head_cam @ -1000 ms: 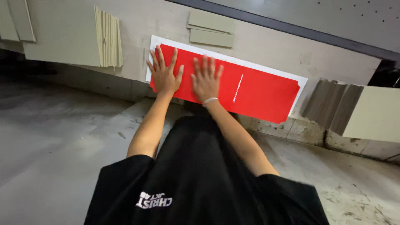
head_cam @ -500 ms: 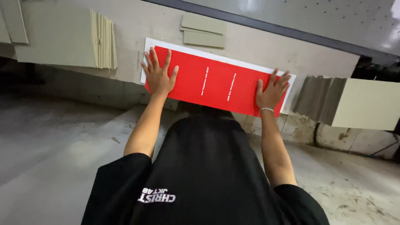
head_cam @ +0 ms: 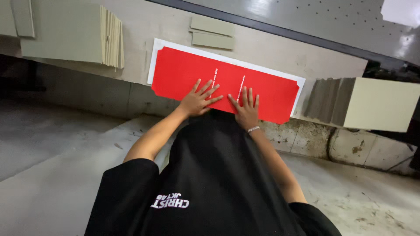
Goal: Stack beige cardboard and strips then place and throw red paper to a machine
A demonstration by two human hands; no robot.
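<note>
A long red card sheet (head_cam: 183,74) with a white border lies flat on a grey-beige worktable (head_cam: 280,48). My left hand (head_cam: 197,100) presses palm-down on the sheet near its middle, fingers spread. My right hand (head_cam: 247,109), a bracelet on its wrist, lies flat beside it on the sheet's lower middle. Both hands rest on the sheet without gripping it. My black shirt hides the table's near edge below the hands.
A stack of beige card sheets (head_cam: 70,37) sits at the table's left, two small beige pieces (head_cam: 212,32) lie behind the red sheet, and another beige stack (head_cam: 372,102) is at the right. A concrete floor (head_cam: 52,175) lies below the table.
Both hands slid inward along the red sheet, from its two ends to its middle. One second ago they were together near the sheet's left part.
</note>
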